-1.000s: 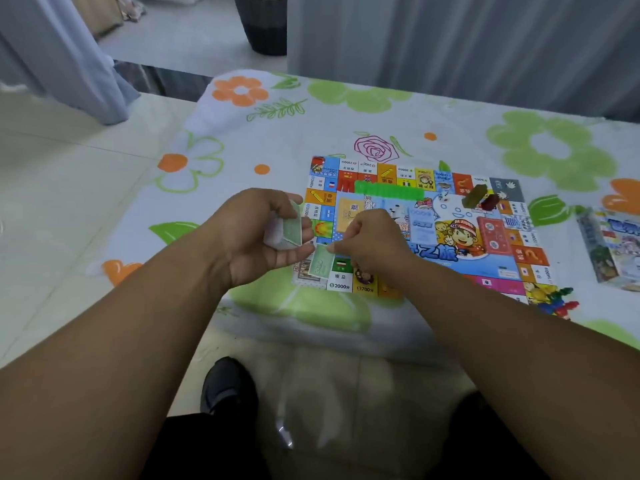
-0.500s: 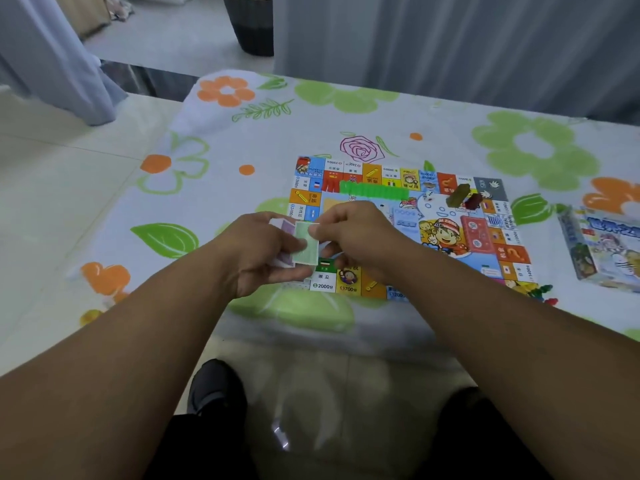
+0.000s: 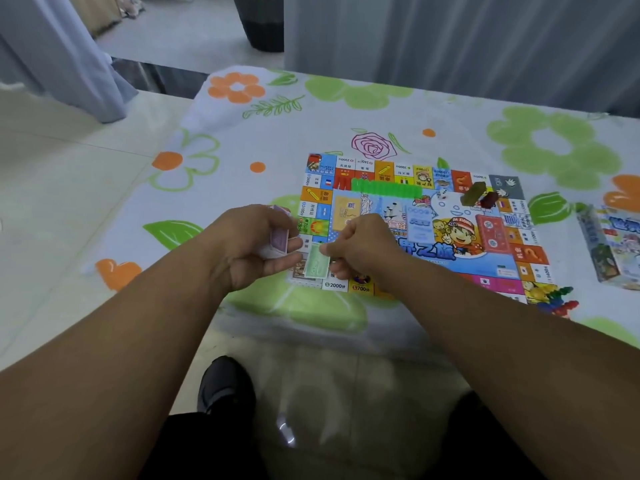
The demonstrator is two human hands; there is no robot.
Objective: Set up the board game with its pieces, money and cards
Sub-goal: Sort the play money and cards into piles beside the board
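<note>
Fig. 1. Both hands at the near left corner of the game board (image 3: 446, 252), as I view it through the head camera.
Left hand (image 3: 252, 247) curls round a small stack of paper money (image 3: 278, 237), purple note outermost; right hand (image 3: 363, 247) pinches one green note (image 3: 317, 266) just beside the stack, above the board's corner squares; near-edge squares read "2000" and "700"; the cartoon figure's cap reads "DA XIONG"; coloured pawns (image 3: 554, 297) sit at the near right corner; the game box (image 3: 613, 244) lies apart on the right.
</note>
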